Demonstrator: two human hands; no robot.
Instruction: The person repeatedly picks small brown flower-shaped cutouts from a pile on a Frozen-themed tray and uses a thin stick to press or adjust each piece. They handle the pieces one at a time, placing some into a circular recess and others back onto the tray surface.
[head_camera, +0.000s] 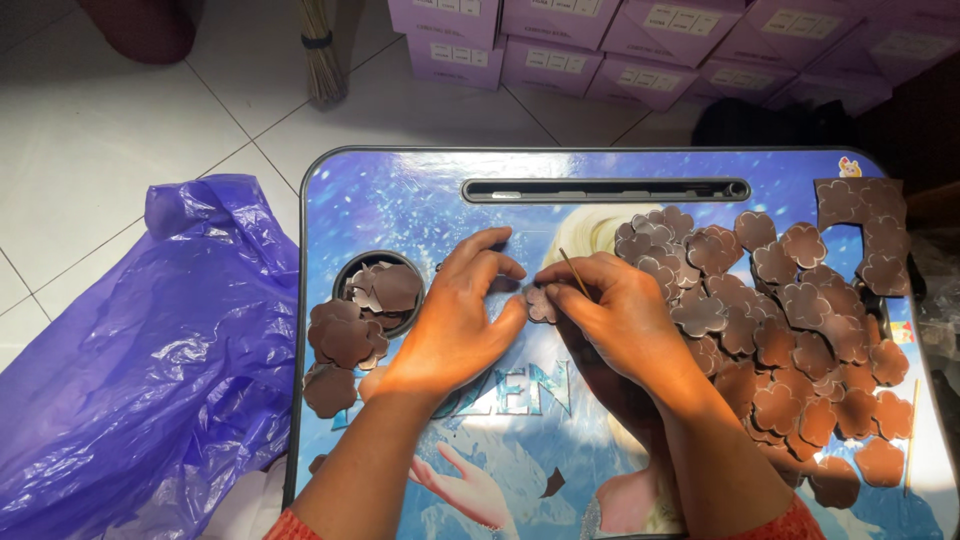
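Fingers (520, 300) pinch flower cutout (541, 303) — mid-table (420, 190).

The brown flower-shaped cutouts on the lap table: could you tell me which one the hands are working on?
The single cutout pinched between the left hand and right hand, lying apart from the big pile on the right.
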